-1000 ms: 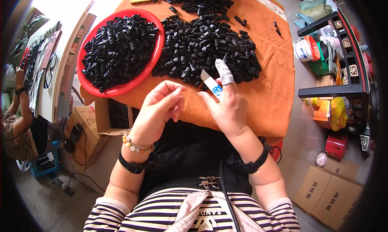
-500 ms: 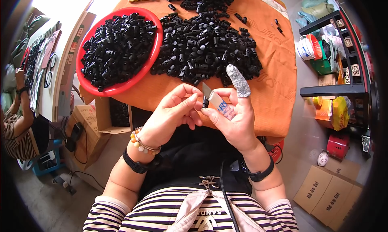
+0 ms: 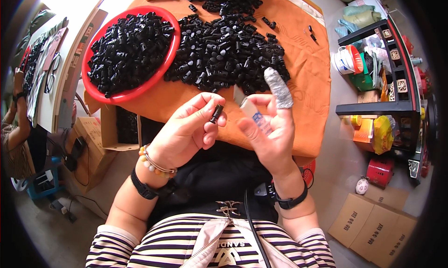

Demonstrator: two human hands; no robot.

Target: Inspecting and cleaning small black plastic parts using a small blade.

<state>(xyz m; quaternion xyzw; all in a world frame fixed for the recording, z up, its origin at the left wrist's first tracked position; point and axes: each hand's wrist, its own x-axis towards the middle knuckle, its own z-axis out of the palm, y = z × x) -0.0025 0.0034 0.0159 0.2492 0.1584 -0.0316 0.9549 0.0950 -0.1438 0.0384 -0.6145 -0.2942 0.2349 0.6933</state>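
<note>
A small black cylindrical plastic part [image 3: 216, 114] is pinched between the thumb and fingers of my left hand [image 3: 186, 123], held upright over the near edge of the table. My right hand [image 3: 273, 135] grips a small knife [image 3: 255, 117], its flat handle wrapped in white with blue marks. The blade points away from me, toward the pile. A grey knitted finger cover [image 3: 278, 88] sits on one raised finger of that hand. The two hands are apart. Just beyond them lies a big heap of similar black parts [image 3: 224, 53].
A red basin [image 3: 175, 46] full of black parts stands left on the orange tablecloth [image 3: 303, 90]. More parts lie at the far edge. An open cardboard box [image 3: 109, 128] is below left. A black shelf [image 3: 368, 108] stands right. Another person's arm [image 3: 21, 109] shows far left.
My left hand has moved left and away from the knife, carrying the black part. The right hand's thumb has lifted, and the knife now stands apart from the part.
</note>
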